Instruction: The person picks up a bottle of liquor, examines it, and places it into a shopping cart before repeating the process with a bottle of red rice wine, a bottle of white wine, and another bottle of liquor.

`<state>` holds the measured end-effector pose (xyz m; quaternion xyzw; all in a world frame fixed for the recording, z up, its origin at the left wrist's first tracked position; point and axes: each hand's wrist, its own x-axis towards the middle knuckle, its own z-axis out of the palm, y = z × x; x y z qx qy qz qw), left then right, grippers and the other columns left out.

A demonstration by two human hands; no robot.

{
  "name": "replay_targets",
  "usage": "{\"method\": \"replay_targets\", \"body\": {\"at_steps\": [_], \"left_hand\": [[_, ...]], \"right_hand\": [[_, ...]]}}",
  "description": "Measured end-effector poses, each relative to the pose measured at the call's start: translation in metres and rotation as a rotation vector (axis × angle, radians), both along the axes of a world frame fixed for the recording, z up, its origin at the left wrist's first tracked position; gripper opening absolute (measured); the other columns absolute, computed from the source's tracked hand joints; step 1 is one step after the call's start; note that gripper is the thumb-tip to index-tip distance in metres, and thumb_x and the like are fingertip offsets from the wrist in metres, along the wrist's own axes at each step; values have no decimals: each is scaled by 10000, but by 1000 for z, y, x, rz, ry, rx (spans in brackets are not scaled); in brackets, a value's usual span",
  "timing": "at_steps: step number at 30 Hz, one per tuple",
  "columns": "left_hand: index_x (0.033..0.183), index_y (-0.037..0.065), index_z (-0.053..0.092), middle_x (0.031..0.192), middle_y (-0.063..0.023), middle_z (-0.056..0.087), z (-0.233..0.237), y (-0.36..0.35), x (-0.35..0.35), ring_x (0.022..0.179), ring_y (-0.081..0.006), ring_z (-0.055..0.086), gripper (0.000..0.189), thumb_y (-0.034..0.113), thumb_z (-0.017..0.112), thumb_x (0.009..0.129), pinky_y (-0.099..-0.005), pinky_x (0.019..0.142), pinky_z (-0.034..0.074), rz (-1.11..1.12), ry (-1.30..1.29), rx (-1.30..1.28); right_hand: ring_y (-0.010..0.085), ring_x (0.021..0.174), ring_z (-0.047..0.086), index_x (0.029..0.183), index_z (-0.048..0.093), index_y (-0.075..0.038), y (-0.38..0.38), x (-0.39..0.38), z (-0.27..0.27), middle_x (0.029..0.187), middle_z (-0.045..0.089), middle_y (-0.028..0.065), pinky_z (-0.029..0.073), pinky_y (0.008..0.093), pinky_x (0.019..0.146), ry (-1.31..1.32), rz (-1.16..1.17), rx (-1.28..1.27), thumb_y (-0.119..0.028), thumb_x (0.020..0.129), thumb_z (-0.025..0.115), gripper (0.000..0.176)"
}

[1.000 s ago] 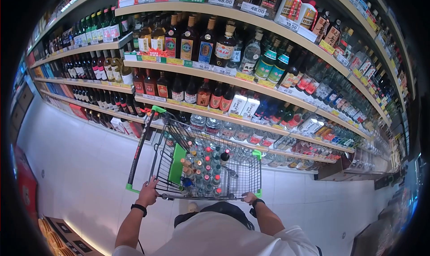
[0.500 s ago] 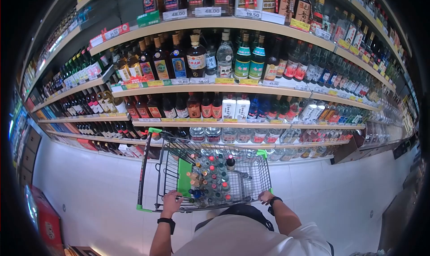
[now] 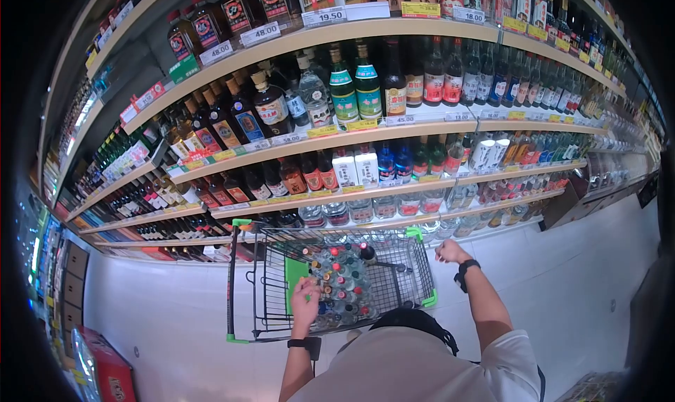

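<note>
A shopping cart (image 3: 256, 275) with green corners stands in front of me, its grey wire basket filled with several glass bottles (image 3: 344, 281) with red, gold, blue and dark caps. Over the bottles, beside the green panel (image 3: 294, 270), my left hand (image 3: 305, 302) has curled fingers. Whether anything is between them I cannot make out. One dark-capped bottle (image 3: 368, 253) stands at the right of the group. Past the cart's right end, my right hand (image 3: 452, 251) hangs in the air near the lowest shelf, fingers curled in, apart from the cart and with nothing visible in it.
Curved shelves (image 3: 309, 145) of bottles rise ahead, with price tags along their edges. Two green-labelled bottles (image 3: 355, 89) stand on a middle shelf, white boxes (image 3: 355, 166) below. A red case (image 3: 105, 367) is at lower left; white floor (image 3: 534, 282) extends right.
My right hand has left the cart's right end and moved up and outward, closing. My left hand has shifted from the near rim to over the bottles. The view has turned and moved closer to the shelves.
</note>
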<state>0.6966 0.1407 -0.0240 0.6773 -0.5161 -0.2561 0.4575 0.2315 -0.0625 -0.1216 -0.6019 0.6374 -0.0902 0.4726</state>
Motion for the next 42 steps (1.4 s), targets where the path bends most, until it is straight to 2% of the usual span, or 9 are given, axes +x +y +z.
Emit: {"method": "replay_targets", "body": {"at_steps": [3, 5, 9, 12, 16, 17, 19, 31, 42], "left_hand": [[1170, 45, 622, 1084, -128, 655, 17, -5, -14, 973, -251, 651, 337, -17, 648, 840, -326, 867, 512, 18, -76, -61], [1173, 17, 597, 1060, -111, 652, 4, -8, -14, 907, -207, 659, 327, -20, 646, 852, -290, 797, 524, 35, 168, -49], [1205, -17, 530, 999, -77, 646, 23, -6, -27, 785, -142, 657, 323, -25, 615, 893, -221, 658, 522, 76, 416, -8], [1215, -4, 514, 1075, -113, 617, 40, -2, -42, 916, -186, 670, 302, -63, 551, 921, -241, 647, 557, 160, 524, 27], [1200, 6, 520, 1313, -161, 513, 33, -1, -56, 1195, -248, 570, 376, -166, 485, 868, -333, 917, 534, 144, 481, -149], [1191, 11, 527, 1369, -162, 477, 30, 0, -57, 1253, -258, 529, 401, -189, 475, 848, -349, 990, 492, 144, 451, -152], [1175, 19, 540, 1447, -172, 439, 40, 3, -69, 1335, -282, 460, 455, -220, 486, 791, -396, 1144, 351, 171, 484, -159], [1113, 13, 559, 1203, -135, 586, 51, 28, -120, 1147, -271, 613, 264, -81, 616, 873, -332, 979, 478, 295, 601, -248], [1130, -7, 554, 1151, -126, 610, 44, 46, -139, 997, -239, 666, 270, -79, 615, 876, -316, 855, 532, 364, 643, -178]], "right_hand": [[174, 667, 661, 990, 652, 48, -48, -6, 28, 745, 682, 96, 531, 319, 603, -43, 73, -421, -15, 844, 539, 196], [174, 674, 651, 1068, 602, 60, -78, -3, 65, 729, 660, 85, 530, 313, 638, -197, 88, -548, 57, 824, 514, 259], [115, 596, 629, 896, 654, 4, -95, 23, 192, 664, 661, 72, 497, 291, 578, -424, -19, -584, -18, 856, 565, 100], [82, 525, 580, 939, 633, 16, -112, 31, 258, 639, 653, 46, 477, 264, 526, -367, 36, -652, -125, 926, 621, 142], [97, 676, 632, 1058, 624, 2, -143, 39, 305, 920, 685, 111, 516, 274, 610, -540, 18, -761, 19, 853, 547, 219], [166, 823, 671, 1127, 607, -11, -156, 39, 317, 1044, 665, 147, 540, 305, 717, -435, 59, -793, 44, 807, 525, 335], [234, 903, 672, 1146, 604, -14, -180, 46, 330, 1049, 668, 162, 539, 337, 786, -387, 78, -926, -5, 817, 580, 331], [400, 1221, 552, 1339, 430, 52, -270, 129, 400, 1301, 579, 247, 454, 455, 1017, -210, -54, -1140, -319, 836, 744, 699], [381, 1146, 611, 1143, 632, -8, -281, 135, 420, 1202, 649, 209, 514, 488, 944, -8, -65, -907, -277, 799, 802, 469]]}}
